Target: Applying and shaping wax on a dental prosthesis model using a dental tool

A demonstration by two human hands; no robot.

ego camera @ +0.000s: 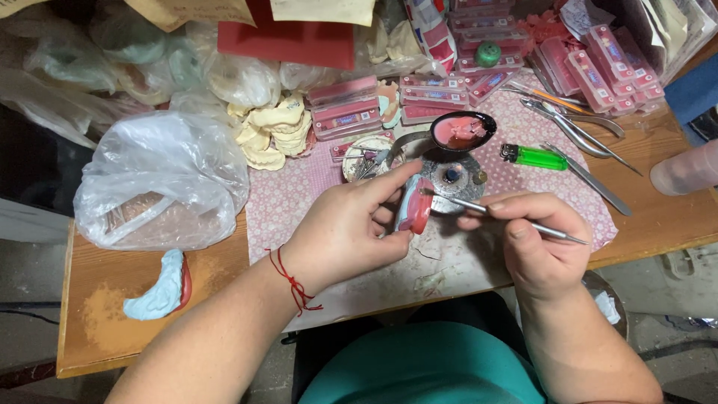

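A wooden table (112, 299) fills the view, with a pink patterned mat (299, 194) laid over its middle. On the left of it sits a bulging clear plastic bag (161, 179), and below that a pale blue plaster cast (158, 288) lies alone on bare wood. Stacks of pink flat boxes (598, 67) crowd the far edge, beside a heap of cream plaster casts (273, 131).

Above the mat the left hand (344, 228) is closed around a small pink and blue wax model (413, 206), thumb and fingers clamping it upright near the centre. The right hand (535, 239) pinches a thin metal tool (508, 217) like a pen, its tip touching the model's upper edge. The step in hand looks like carving or smoothing the wax. The next stroke probably calls for a light, steady touch with the model held firm, since the tip is fine and wax marks easily.

Just beyond sit a dark spoon of pink wax (462, 131), a round burner (452, 176), a green lighter (535, 156) and steel pliers (576, 123).
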